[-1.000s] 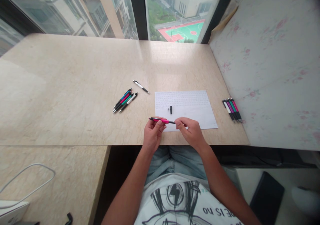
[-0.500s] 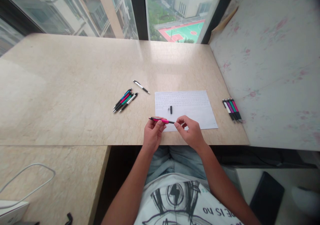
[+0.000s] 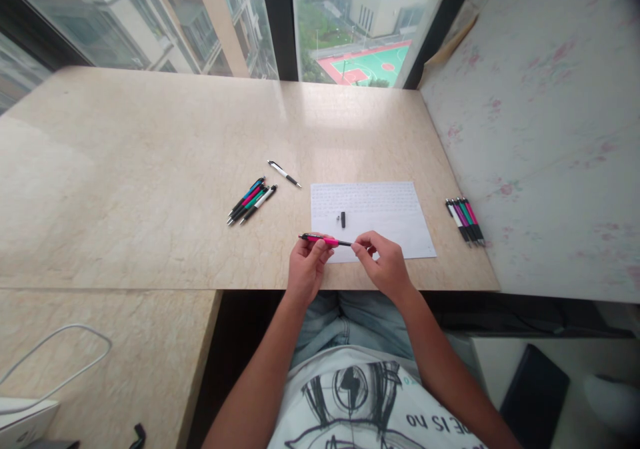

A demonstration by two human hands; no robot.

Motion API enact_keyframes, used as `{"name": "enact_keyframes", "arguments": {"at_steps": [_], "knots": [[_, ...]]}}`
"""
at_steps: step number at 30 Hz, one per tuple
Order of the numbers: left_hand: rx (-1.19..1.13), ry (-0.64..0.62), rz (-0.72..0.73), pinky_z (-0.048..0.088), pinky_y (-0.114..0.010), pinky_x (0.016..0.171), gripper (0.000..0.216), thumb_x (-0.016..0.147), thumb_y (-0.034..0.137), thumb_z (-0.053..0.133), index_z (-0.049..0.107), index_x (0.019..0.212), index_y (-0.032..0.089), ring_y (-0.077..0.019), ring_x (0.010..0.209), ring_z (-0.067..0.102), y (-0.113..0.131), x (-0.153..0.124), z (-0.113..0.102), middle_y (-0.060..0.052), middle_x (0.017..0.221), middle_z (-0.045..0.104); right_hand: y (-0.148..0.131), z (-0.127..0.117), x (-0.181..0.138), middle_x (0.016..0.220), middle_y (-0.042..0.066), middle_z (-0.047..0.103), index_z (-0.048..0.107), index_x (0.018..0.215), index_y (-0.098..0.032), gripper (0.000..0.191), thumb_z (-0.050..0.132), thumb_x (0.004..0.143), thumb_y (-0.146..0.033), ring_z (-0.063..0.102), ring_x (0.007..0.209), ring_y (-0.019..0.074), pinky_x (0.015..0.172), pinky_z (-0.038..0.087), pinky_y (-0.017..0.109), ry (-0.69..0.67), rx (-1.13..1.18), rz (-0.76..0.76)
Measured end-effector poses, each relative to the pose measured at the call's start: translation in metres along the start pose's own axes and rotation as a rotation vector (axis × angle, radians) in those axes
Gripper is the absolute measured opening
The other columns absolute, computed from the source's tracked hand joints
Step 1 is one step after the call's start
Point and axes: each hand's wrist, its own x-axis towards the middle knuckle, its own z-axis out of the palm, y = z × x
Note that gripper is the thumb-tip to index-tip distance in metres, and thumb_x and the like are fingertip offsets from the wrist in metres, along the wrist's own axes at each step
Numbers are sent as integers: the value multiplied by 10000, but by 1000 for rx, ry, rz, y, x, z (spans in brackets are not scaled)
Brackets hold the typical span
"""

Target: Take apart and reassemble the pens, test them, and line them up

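My left hand (image 3: 309,269) is closed around the pink barrel of a ballpoint pen (image 3: 329,241), held level over the front edge of the paper. A thin dark length sticks out of the barrel's right end. The thumb and fingertips of my right hand (image 3: 383,262) pinch around the tip of that dark length; what exactly lies between them is hidden. On the sheet of paper (image 3: 370,202), just beyond the hands, lie a black pen grip (image 3: 343,220) and a tiny metal-looking piece (image 3: 338,218) beside it.
Left of the paper lies a bunch of pens (image 3: 251,201) in several colours, with a white pen (image 3: 285,174) apart behind them. A row of pens (image 3: 465,221) sits at the right by the wall. A cable (image 3: 75,327) loops over the lower left surface.
My right fingertips have shifted very slightly to the right along the dark end. My left hand and the pen stay nearly as they were.
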Motion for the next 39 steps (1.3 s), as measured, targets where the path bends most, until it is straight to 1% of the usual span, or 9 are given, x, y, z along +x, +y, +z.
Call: {"name": "enact_keyframes", "arguments": {"at_steps": [5, 9, 14, 17, 19, 23, 27, 31, 39], "knots": [[3, -22, -11, 544, -204, 704, 243, 738, 263, 836, 669, 891, 175, -128, 853, 702, 0, 0, 0, -34, 932, 733, 4, 2, -2, 633, 3, 573, 547, 725, -221, 338, 424, 1004, -367, 524, 595, 150, 617, 400, 282, -5, -144, -1], [2, -23, -19, 545, -202, 704, 246, 738, 273, 838, 674, 892, 173, -126, 849, 702, 0, 0, 0, -34, 927, 733, 2, 3, -3, 602, -9, 541, 528, 695, -217, 372, 416, 1011, -378, 502, 564, 139, 599, 371, 278, -25, -148, 29], [-4, -10, -10, 539, -199, 696, 249, 746, 275, 833, 669, 901, 169, -120, 841, 698, -1, 1, -1, -29, 919, 727, 6, -1, -3, 630, -1, 593, 569, 709, -211, 395, 419, 1015, -410, 545, 586, 141, 612, 408, 275, -23, 11, 48], [-28, -6, -4, 533, -191, 670, 256, 749, 307, 831, 663, 885, 168, -110, 795, 690, 0, 1, -1, -26, 888, 723, 18, -3, 4, 644, 5, 626, 612, 770, -210, 401, 378, 1026, -411, 580, 595, 149, 597, 441, 274, 44, 122, 121], [-40, -8, -3, 529, -189, 655, 266, 745, 319, 834, 660, 876, 169, -105, 769, 685, 0, 1, -1, -24, 872, 722, 28, -2, 12, 665, 8, 645, 632, 797, -209, 339, 431, 1004, -388, 598, 617, 159, 614, 456, 284, 87, 68, 161], [-56, -14, -6, 523, -188, 654, 275, 739, 317, 839, 655, 881, 171, -100, 755, 682, 0, 2, -2, -21, 865, 722, 40, 8, 33, 855, 44, 701, 679, 909, -196, 148, 552, 917, -272, 612, 690, 168, 696, 481, 310, -1, -135, 89], [-61, -6, -11, 523, -195, 665, 284, 739, 325, 838, 651, 888, 173, -98, 754, 680, 0, 2, -3, -18, 874, 721, 41, 25, 50, 924, 54, 690, 679, 1057, -202, 206, 557, 891, -209, 589, 675, 157, 729, 490, 312, -61, -218, 32], [-58, 0, -12, 524, -197, 662, 297, 731, 332, 845, 653, 894, 176, -90, 737, 671, 0, 1, -3, -11, 878, 718, 39, 36, 58, 959, 64, 686, 676, 1116, -215, 261, 546, 893, -177, 605, 736, 175, 733, 479, 306, -71, -295, 19], [-71, -5, -20, 525, -192, 659, 273, 742, 317, 837, 657, 896, 181, -95, 753, 674, 0, 2, -3, -17, 885, 720, 42, 30, 57, 908, 57, 664, 662, 1179, -219, 305, 610, 883, -272, 603, 795, 204, 680, 449, 296, -74, -419, 32]]}}
